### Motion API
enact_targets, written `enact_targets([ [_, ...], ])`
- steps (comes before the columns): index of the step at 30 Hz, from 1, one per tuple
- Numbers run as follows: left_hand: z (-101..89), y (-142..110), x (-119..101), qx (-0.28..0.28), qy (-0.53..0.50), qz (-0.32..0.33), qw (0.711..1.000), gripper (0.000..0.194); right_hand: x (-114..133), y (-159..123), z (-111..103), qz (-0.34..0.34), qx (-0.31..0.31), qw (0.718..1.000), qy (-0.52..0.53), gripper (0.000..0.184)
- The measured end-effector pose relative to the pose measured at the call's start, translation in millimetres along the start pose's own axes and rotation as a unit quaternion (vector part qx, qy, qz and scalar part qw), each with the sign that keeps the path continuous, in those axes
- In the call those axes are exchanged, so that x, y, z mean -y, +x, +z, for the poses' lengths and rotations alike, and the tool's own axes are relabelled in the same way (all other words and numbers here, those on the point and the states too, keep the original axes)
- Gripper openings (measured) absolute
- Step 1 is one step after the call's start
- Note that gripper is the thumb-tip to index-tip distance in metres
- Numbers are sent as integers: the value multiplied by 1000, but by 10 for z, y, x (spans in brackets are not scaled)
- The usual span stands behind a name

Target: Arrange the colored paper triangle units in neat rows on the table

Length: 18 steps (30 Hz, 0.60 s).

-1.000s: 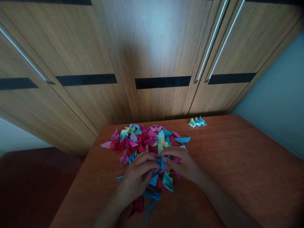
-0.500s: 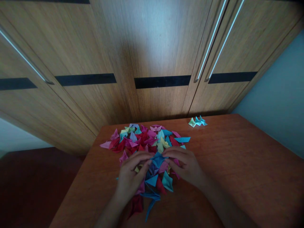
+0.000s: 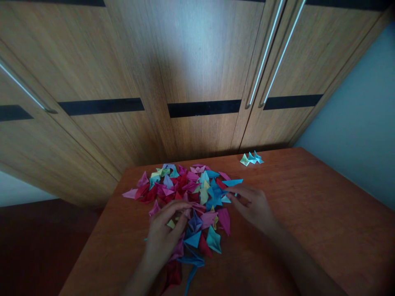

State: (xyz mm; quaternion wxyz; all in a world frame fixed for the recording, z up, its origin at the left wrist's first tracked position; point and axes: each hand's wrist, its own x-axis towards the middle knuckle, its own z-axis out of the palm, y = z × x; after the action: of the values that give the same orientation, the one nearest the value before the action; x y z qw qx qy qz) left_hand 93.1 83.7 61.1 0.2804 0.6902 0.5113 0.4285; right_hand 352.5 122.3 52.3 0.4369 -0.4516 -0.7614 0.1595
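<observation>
A blue folded-paper origami piece (image 3: pixel 215 195) is at the fingertips of my right hand (image 3: pixel 253 205), whose thumb and forefinger pinch its right side over the pile. My left hand (image 3: pixel 165 228) hovers at the pile's left, thumb and forefinger nearly together beside pink folded paper (image 3: pixel 197 207); whether it grips anything is unclear. Below the fingers lie a purple origami piece (image 3: pixel 195 223), a teal one (image 3: pixel 213 239) and a blue triangular one (image 3: pixel 193 239). My left hand hides part of the pile.
Red, pink, yellow and blue origami pieces spread over the brown table (image 3: pixel 293 213). Three small pale green and light blue pieces (image 3: pixel 252 158) stand in a row at the back edge. A wooden cabinet (image 3: pixel 200 135) with metal handles rises behind; a wall is at right.
The blue origami piece, earlier between both hands, has moved away and right with my right hand. My left hand has come off it. The view has shifted slightly.
</observation>
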Motion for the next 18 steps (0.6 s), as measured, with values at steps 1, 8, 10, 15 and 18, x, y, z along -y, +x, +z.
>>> enact_targets([
  [1, 0, 5, -9, 5, 7, 5, 1000, 14, -101, 3, -64, 24, -20, 999, -11, 20],
  [8, 1, 30, -49, 37, 40, 28, 998, 14, -1068, 52, -679, 148, -144, 965, -164, 34],
  [10, 6, 31, -38, 34, 40, 30, 998, 14, -1323, 91, -835, 191, -160, 941, -229, 36],
  [15, 16, 29, -29, 31, 42, 10, 999, 13, -1787, 250, -1013, 309, -153, 868, -357, 36],
  [18, 23, 29, -35, 26, 45, -4, 999, 13, -1939, 340, -999, 383, -110, 832, -386, 36],
])
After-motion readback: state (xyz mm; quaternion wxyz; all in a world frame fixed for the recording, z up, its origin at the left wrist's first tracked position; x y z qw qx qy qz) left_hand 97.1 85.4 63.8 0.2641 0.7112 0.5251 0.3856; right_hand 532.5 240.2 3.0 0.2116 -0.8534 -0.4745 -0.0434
